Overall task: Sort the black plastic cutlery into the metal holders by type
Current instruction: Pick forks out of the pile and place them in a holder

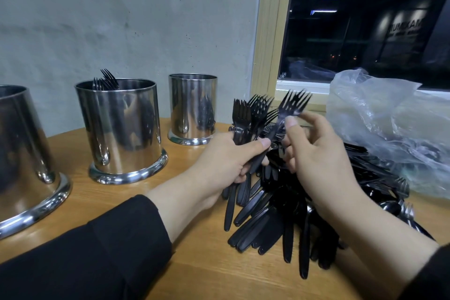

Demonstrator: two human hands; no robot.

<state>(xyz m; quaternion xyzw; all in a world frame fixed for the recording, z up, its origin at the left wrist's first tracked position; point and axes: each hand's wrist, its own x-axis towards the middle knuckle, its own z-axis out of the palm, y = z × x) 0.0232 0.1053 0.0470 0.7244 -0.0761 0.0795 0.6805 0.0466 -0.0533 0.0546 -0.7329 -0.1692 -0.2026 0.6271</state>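
We are gathering forks. Our left hand (pixel 226 161) grips a fanned bundle of forks (pixel 250 114) by the handles, tines up, above the counter (pixel 194 273). Our right hand (pixel 314 151) pinches one more fork (pixel 292 105) at its neck, touching the bundle. To do this well, we should lay that fork's handle parallel with the others, tines level, before closing the thumb. The unsorted pile (pixel 280 221) lies beneath both hands. The middle holder (pixel 121 129) already shows forks, so the bundle likely belongs there.
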